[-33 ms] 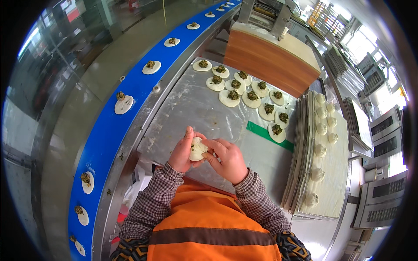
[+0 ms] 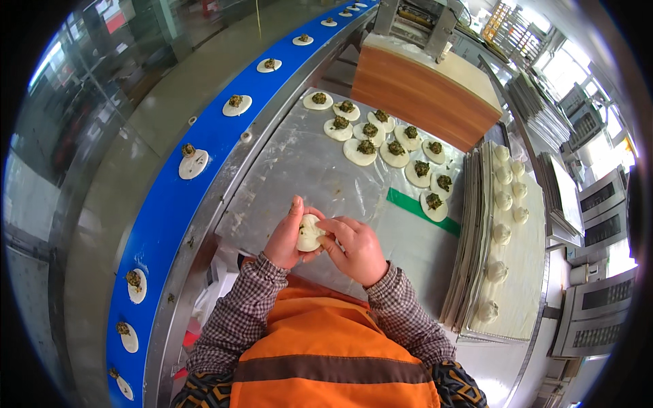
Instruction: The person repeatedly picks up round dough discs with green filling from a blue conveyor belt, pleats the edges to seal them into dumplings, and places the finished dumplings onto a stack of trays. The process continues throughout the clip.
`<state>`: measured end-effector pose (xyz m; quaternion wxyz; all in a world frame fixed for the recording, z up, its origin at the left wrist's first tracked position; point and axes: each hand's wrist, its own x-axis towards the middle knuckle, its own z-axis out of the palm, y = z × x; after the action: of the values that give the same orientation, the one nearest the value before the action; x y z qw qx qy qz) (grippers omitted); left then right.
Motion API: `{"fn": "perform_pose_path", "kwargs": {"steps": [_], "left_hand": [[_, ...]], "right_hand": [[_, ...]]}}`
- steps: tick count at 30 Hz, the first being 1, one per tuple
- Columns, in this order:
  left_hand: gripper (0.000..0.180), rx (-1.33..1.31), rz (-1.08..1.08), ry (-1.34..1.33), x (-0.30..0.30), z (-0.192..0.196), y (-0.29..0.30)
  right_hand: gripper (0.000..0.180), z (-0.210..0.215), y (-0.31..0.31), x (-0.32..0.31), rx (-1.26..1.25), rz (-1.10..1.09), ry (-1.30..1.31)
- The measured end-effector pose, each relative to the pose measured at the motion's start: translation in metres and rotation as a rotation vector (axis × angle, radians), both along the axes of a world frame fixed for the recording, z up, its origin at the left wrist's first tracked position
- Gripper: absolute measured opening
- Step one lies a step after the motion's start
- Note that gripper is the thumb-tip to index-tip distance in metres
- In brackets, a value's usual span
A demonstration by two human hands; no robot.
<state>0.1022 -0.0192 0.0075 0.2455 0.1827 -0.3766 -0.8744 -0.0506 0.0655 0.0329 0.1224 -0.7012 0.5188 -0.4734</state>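
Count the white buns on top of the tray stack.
9 white buns: six in the longer left row, three in the shorter right row toward the far end of the tray stack. None appear hidden.

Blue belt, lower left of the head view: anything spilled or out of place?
Yes: on the nearest dough rounds, the filling sits at the edge, not the middle. A dark speck, perhaps spilled filling, lies on the metal rail beside the belt.
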Motion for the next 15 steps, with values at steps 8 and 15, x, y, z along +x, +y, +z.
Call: {"fn": "perform_pose_path", "kwargs": {"steps": [8, 15], "left_hand": [[0.077, -0.255, 0.303, -0.068, -0.004, -0.019, 0.011], [0.079, 0.11, 0.134, 0.05, -0.006, -0.021, -0.014]], "right_hand": [[0.02, -0.002, 0.002, 0.009, 0.091, -0.022, -0.039], [0.021, -0.005, -0.021, -0.006, -0.02, 0.054, 0.224]]}}
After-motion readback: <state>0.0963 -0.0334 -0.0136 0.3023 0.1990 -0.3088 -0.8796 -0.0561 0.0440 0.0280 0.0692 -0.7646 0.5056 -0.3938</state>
